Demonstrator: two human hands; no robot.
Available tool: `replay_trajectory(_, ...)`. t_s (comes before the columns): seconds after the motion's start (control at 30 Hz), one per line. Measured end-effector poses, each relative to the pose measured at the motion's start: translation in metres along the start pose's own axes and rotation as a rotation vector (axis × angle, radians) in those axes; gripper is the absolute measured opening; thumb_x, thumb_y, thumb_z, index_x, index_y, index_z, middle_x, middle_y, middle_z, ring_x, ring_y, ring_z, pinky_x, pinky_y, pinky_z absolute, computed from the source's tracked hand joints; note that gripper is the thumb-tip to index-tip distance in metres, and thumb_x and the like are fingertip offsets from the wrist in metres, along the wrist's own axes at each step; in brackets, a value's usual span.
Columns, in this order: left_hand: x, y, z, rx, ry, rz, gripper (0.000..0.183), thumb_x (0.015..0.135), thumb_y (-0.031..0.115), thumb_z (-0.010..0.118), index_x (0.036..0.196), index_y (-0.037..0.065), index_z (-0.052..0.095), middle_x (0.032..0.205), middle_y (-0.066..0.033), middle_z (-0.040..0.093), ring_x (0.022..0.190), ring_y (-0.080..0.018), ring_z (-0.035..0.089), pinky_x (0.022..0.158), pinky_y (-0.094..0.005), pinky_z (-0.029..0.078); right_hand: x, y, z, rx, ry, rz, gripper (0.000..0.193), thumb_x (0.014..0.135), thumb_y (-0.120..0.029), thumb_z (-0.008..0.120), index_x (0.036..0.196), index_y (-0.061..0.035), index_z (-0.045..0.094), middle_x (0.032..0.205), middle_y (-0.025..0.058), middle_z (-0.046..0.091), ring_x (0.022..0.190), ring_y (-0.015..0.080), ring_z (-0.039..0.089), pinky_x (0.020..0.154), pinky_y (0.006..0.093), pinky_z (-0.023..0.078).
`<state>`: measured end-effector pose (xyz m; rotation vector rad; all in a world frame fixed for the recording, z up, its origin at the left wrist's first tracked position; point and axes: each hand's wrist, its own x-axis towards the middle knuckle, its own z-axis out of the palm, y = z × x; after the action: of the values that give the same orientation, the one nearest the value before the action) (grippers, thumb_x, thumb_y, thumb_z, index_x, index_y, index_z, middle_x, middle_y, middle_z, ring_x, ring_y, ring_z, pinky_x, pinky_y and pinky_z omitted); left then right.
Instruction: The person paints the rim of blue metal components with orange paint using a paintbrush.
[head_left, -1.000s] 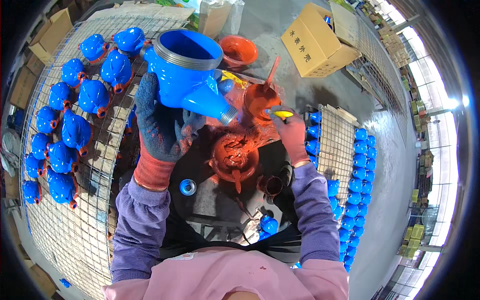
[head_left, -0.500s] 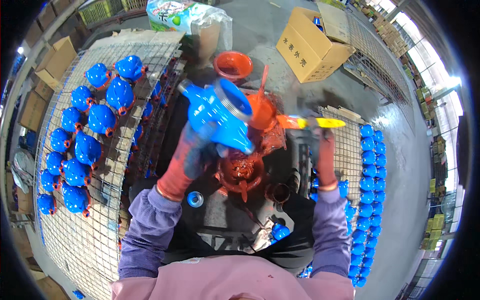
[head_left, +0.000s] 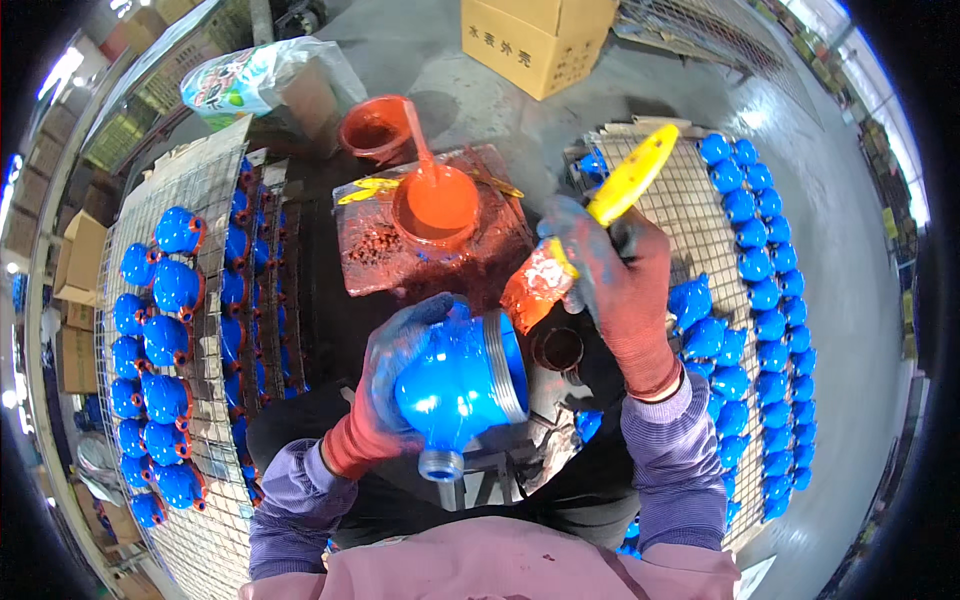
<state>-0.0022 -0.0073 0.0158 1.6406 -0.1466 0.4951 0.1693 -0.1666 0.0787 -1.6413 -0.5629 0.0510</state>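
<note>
My gloved left hand [head_left: 385, 385] is wrapped round a shiny blue metal meter housing [head_left: 450, 385]. The wide threaded mouth of the housing faces right, and a small threaded spout points down towards me. In my gloved right hand [head_left: 615, 265] is a paintbrush with a yellow handle [head_left: 637, 172]. Red-orange paint coats its bristles [head_left: 537, 290], which sit just above and right of the housing's mouth; whether they touch it I cannot tell. Beyond both hands, a bowl of red paint [head_left: 437, 235] with a stick or ladle in it rests on a paint-stained board [head_left: 365, 255].
Left, a mesh rack [head_left: 215, 400] carries rows of blue housings with red-painted ends. Another rack [head_left: 680, 190] on the right holds more blue housings [head_left: 770, 325]. Farther off are a red basin [head_left: 375, 135], a plastic sack [head_left: 270, 85] and a cardboard box [head_left: 535, 45]. A dark cup [head_left: 558, 350] stands below the brush.
The housing has come down nearer my body and turned, its mouth now facing right. The brush has moved inward towards the mouth, bristles angled down. The view has shifted too.
</note>
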Motion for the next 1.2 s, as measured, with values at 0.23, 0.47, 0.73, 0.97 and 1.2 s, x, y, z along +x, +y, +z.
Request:
replay_trajectory(0.23,-0.001,-0.005,-0.001,0.139,-0.213,-0.215,0.089,0.058,0.033,0.091,0.13,0.004,0.049,0.132,-0.0247,0.05,0.117,-0.0399,0.056,0.096,-0.0446,0.048,-0.011,-0.011,-0.01,-0.194,-0.188,-0.013,0.023,0.091,-0.013,0.062,0.102,0.0067,0.066,0.078,0.0063,0.067,0.063,0.0075,0.057,0.054,0.0221,0.045)
replay_trajectory(0.47,-0.005,-0.012,-0.011,0.383,-0.175,0.047,0.097,0.056,0.028,0.092,0.137,0.005,0.043,0.137,-0.026,0.044,0.122,-0.0451,0.049,0.1,-0.0509,0.043,-0.029,-0.02,-0.005,0.083,0.008,-0.514,0.021,0.073,-0.006,0.07,0.094,-0.0045,0.069,0.084,0.0105,0.066,0.072,0.0238,0.066,0.06,0.0309,0.052)
replay_trajectory(0.73,-0.004,-0.005,-0.008,0.36,0.099,0.048,0.112,0.054,0.022,0.094,0.144,0.003,0.031,0.138,-0.0178,0.044,0.124,-0.0309,0.05,0.103,-0.0424,0.042,-0.043,-0.029,-0.009,-0.342,-0.131,-0.845,0.035,0.066,-0.016,0.08,0.094,-0.0059,0.061,0.084,0.0082,0.068,0.071,0.0222,0.066,0.06,0.0363,0.053)
replay_trajectory(0.97,0.003,0.011,-0.009,-0.154,0.294,-0.24,0.111,0.058,0.014,0.091,0.147,0.005,0.025,0.136,-0.0123,0.045,0.124,-0.0236,0.049,0.106,-0.038,0.042,-0.041,-0.038,-0.006,-0.365,-0.396,-0.928,0.039,0.069,-0.018,0.076,0.103,-0.0143,0.058,0.093,0.0073,0.068,0.072,0.0214,0.067,0.063,0.0369,0.053)
replay_trajectory(1.2,0.0,0.015,-0.02,-0.67,0.315,-0.537,0.053,0.084,0.028,0.07,0.125,0.003,0.048,0.089,-0.0078,0.066,0.06,-0.016,0.065,0.055,-0.0236,0.053,-0.039,-0.035,-0.003,-0.4,-0.531,-0.899,0.048,0.071,-0.02,0.078,0.113,-0.0201,0.054,0.102,0.0056,0.066,0.077,0.0227,0.067,0.067,0.039,0.052)
